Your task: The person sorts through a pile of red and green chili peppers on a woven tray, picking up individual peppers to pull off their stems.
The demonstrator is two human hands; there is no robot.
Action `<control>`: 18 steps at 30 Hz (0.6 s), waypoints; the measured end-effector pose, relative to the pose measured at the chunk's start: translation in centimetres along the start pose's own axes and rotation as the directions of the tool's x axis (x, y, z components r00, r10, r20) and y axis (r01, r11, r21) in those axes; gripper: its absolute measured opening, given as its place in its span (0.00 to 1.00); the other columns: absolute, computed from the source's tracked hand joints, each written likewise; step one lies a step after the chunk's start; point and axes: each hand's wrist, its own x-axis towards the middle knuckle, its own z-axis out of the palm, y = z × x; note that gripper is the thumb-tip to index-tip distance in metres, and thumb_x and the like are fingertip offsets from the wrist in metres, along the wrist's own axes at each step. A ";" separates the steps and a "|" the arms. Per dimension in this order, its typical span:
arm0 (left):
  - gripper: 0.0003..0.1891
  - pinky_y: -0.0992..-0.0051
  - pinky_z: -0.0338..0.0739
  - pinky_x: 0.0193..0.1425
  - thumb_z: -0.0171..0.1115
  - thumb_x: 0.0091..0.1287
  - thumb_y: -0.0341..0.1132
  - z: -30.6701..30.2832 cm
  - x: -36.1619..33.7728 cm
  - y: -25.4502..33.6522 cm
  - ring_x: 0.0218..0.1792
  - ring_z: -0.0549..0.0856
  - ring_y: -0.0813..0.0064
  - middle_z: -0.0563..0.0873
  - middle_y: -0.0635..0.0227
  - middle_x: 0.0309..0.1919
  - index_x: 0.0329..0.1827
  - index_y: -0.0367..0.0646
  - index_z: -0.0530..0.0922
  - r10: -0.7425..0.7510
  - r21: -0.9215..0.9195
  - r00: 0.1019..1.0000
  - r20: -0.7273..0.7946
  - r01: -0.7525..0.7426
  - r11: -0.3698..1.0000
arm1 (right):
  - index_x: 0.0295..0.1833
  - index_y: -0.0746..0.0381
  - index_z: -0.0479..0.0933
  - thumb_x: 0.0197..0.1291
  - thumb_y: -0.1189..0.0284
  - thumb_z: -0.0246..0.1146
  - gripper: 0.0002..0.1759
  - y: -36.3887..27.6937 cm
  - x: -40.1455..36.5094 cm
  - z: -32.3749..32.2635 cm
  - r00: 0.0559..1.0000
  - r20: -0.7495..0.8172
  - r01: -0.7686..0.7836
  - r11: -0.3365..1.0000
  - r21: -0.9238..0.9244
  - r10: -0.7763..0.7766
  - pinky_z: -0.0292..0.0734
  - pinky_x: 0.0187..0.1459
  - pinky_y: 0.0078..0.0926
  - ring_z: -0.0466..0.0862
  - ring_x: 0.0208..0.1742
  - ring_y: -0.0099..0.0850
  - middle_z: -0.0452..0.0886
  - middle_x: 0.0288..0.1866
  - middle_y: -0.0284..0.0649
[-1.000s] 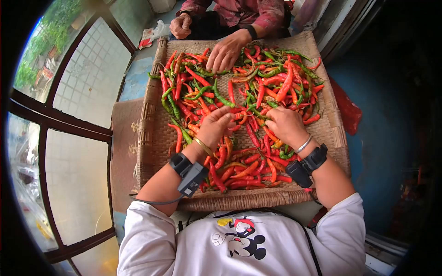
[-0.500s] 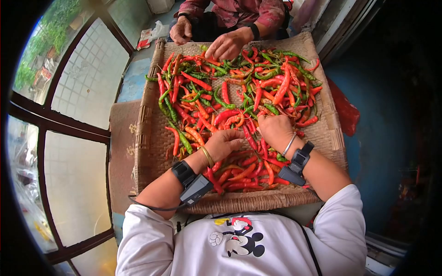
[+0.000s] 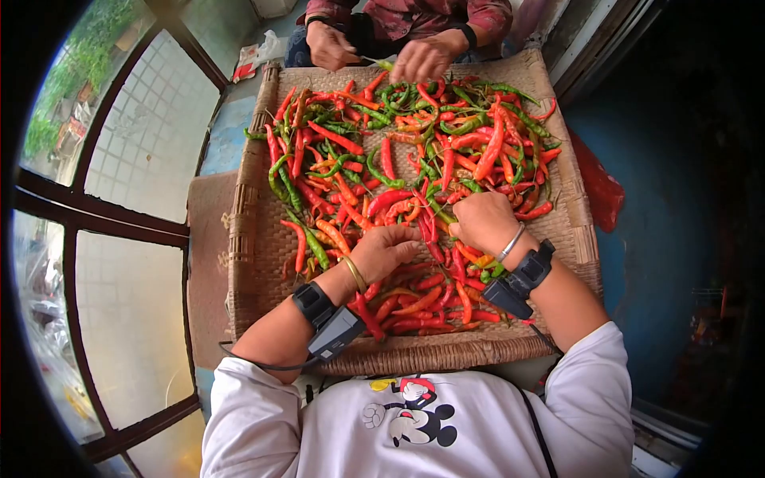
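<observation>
My left hand (image 3: 388, 252) is closed in a pinch over the heap, fingertips on a red chili pepper (image 3: 433, 248) between my hands. Just to its right, my right hand (image 3: 483, 222) is closed too, its fingertips curled down; what they hold is hidden. Red and green chili peppers (image 3: 492, 151) lie heaped around both hands on a woven tray (image 3: 263, 295). A group of mostly red chili peppers (image 3: 422, 303) lies nearest my body, below my hands.
Across the tray, another person's hands (image 3: 422, 60) handle a pale green pepper (image 3: 384, 64). Framed windows (image 3: 131, 311) stand on the left. A red bag (image 3: 598, 187) lies beyond the tray's right edge. Dark devices (image 3: 339, 331) are strapped to my wrists.
My right hand has moved slightly right and down, while my left stays nearly in place. The other person's hands have lifted from the heap with a pale green pepper.
</observation>
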 end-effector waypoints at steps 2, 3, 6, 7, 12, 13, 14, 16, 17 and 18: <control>0.13 0.82 0.74 0.41 0.56 0.65 0.34 0.1 0.0 -0.1 0.34 0.77 0.85 0.80 0.74 0.35 0.49 0.37 0.75 -0.014 0.011 1.000 0.000 0.014 1.000 | 0.24 0.60 0.80 0.44 0.68 0.62 0.07 -0.3 -0.2 0.8 1.000 -0.018 0.013 1.000 -0.027 -0.013 0.76 0.31 0.34 0.82 0.28 0.37 0.80 0.23 0.42; 0.13 0.82 0.74 0.41 0.56 0.65 0.34 0.1 0.1 -0.3 0.34 0.77 0.85 0.80 0.74 0.35 0.50 0.37 0.75 -0.002 0.003 1.000 0.001 0.002 1.000 | 0.24 0.60 0.80 0.44 0.67 0.62 0.08 -0.3 -0.2 1.1 0.999 -0.040 0.025 0.998 -0.056 -0.027 0.76 0.32 0.34 0.82 0.28 0.38 0.80 0.23 0.42; 0.13 0.82 0.74 0.41 0.56 0.65 0.34 0.0 0.1 -0.2 0.33 0.77 0.85 0.80 0.74 0.34 0.50 0.37 0.74 0.005 0.006 1.000 -0.004 -0.005 1.000 | 0.24 0.61 0.80 0.44 0.67 0.62 0.09 -0.4 0.1 1.5 0.999 -0.025 0.030 0.999 -0.032 -0.031 0.76 0.32 0.35 0.82 0.28 0.39 0.80 0.23 0.43; 0.13 0.82 0.74 0.41 0.56 0.65 0.34 0.0 0.1 -0.1 0.33 0.77 0.85 0.80 0.74 0.34 0.50 0.37 0.75 0.002 0.014 1.000 -0.008 -0.002 1.000 | 0.24 0.61 0.80 0.44 0.67 0.62 0.09 -0.2 0.1 1.6 0.999 -0.029 0.027 0.999 -0.032 -0.028 0.76 0.32 0.35 0.82 0.28 0.39 0.80 0.23 0.43; 0.13 0.82 0.74 0.41 0.56 0.65 0.34 0.0 0.3 -0.5 0.33 0.77 0.85 0.80 0.75 0.34 0.49 0.37 0.75 0.014 -0.030 1.000 0.004 -0.014 0.999 | 0.22 0.62 0.78 0.44 0.64 0.60 0.11 0.5 -0.2 -0.4 0.999 0.044 -0.030 0.982 0.187 0.022 0.75 0.30 0.35 0.79 0.25 0.40 0.78 0.22 0.44; 0.12 0.82 0.74 0.41 0.56 0.65 0.34 0.1 0.2 -0.6 0.33 0.77 0.85 0.80 0.75 0.34 0.49 0.37 0.75 0.026 -0.018 1.000 0.003 -0.026 1.000 | 0.22 0.62 0.78 0.44 0.64 0.60 0.11 0.7 -0.1 -0.6 0.999 0.043 -0.027 0.982 0.188 0.019 0.75 0.30 0.35 0.79 0.25 0.40 0.78 0.22 0.44; 0.13 0.83 0.73 0.41 0.56 0.65 0.35 0.2 0.2 -0.5 0.34 0.77 0.86 0.80 0.75 0.33 0.49 0.38 0.75 0.044 -0.007 0.999 0.021 -0.044 0.999 | 0.21 0.62 0.77 0.44 0.63 0.61 0.13 1.1 0.2 -0.9 0.996 0.080 -0.072 0.913 0.402 0.043 0.74 0.29 0.34 0.78 0.23 0.38 0.77 0.21 0.44; 0.13 0.84 0.72 0.38 0.56 0.65 0.36 0.8 -0.3 0.6 0.33 0.76 0.87 0.80 0.76 0.32 0.49 0.38 0.75 0.029 -0.077 0.999 0.040 -0.026 0.997 | 0.20 0.64 0.71 0.50 0.61 0.62 0.18 1.4 0.0 -1.0 0.994 0.106 -0.073 0.623 0.779 -0.017 0.71 0.23 0.26 0.72 0.16 0.25 0.74 0.18 0.37; 0.13 0.85 0.72 0.36 0.56 0.65 0.37 1.1 -0.6 1.1 0.32 0.76 0.88 0.79 0.76 0.31 0.49 0.39 0.76 0.018 -0.145 0.998 0.059 -0.009 0.989 | 0.20 0.64 0.71 0.50 0.61 0.62 0.18 1.1 -0.1 -1.1 0.994 0.106 -0.073 0.622 0.780 -0.017 0.71 0.23 0.26 0.72 0.16 0.25 0.74 0.18 0.37; 0.13 0.85 0.72 0.36 0.56 0.65 0.37 1.2 -0.8 1.5 0.32 0.76 0.88 0.79 0.76 0.31 0.49 0.39 0.76 0.016 -0.143 0.998 0.059 -0.008 0.990 | 0.22 0.63 0.72 0.54 0.64 0.60 0.16 0.5 -0.3 -1.2 0.981 0.191 -0.168 0.389 0.906 -0.021 0.68 0.21 0.20 0.70 0.16 0.21 0.72 0.18 0.32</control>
